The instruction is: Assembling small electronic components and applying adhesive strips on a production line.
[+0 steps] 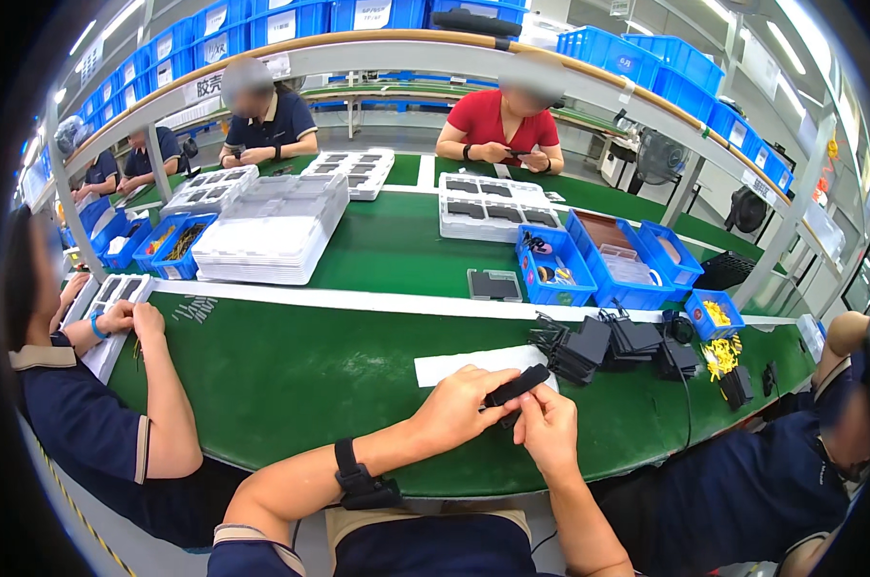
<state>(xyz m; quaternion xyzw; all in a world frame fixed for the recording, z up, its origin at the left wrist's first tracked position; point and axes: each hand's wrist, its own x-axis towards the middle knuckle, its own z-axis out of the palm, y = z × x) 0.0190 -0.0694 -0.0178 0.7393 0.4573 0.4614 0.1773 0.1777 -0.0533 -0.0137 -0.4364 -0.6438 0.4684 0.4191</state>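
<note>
My left hand [459, 404] and my right hand [548, 428] both grip a small black plastic part [518, 386] just above the near edge of the green table [300, 375]. The part is a short flat bar, tilted up to the right. A black strap sits on my left wrist [358, 478]. A white paper sheet [473, 363] lies on the mat right behind my hands. A heap of more black parts [608, 344] lies to the right of the sheet.
Blue bins [598, 260] stand behind the heap, and a small one holds yellow pieces [716, 313]. Stacks of white trays [267, 226] fill the middle of the table. A person's arm [161, 385] rests at my left, another person sits at my right, and others work opposite.
</note>
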